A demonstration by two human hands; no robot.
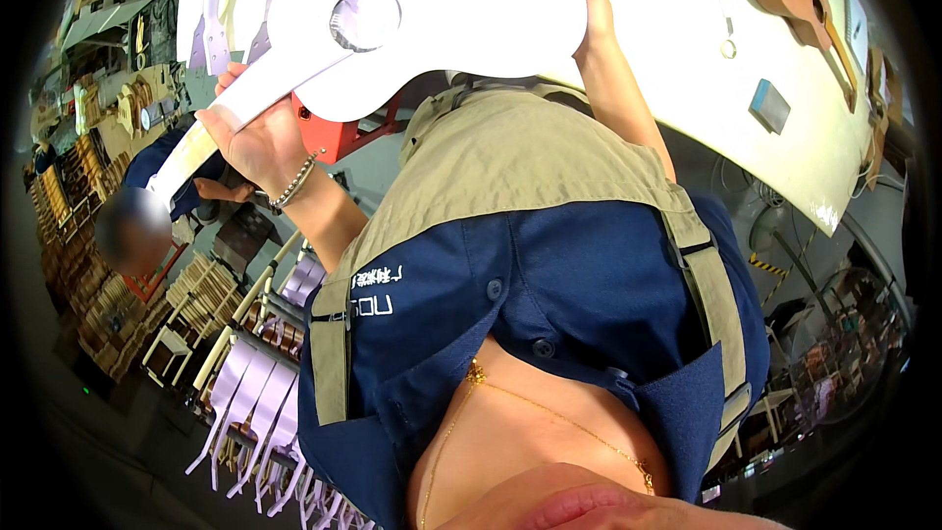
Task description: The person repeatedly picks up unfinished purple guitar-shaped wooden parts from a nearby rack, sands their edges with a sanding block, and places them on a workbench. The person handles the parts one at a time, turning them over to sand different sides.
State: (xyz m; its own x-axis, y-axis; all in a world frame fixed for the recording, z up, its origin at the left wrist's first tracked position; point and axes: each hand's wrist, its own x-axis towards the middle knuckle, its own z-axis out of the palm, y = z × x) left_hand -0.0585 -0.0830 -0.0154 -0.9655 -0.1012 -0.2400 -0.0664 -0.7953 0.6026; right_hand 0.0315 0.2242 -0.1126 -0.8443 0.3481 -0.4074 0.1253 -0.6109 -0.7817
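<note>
we have our left hand (267, 140) curled around the neck (285, 88) of the white guitar (481, 15), whose body sits over the near edge of the worktop (677, 59). our right hand (601, 22) is at the body's right side, one digit stretched straight; how far the others close, we cannot tell. we'd do best, we think, to support both ends evenly, keeping the rim from knocking the worktop.

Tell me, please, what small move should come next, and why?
I would perhaps slide the white guitar slightly farther onto the pale table: its neck, held in the left hand, appears to jut past the table's edge, and the right hand is beside its body.
</note>
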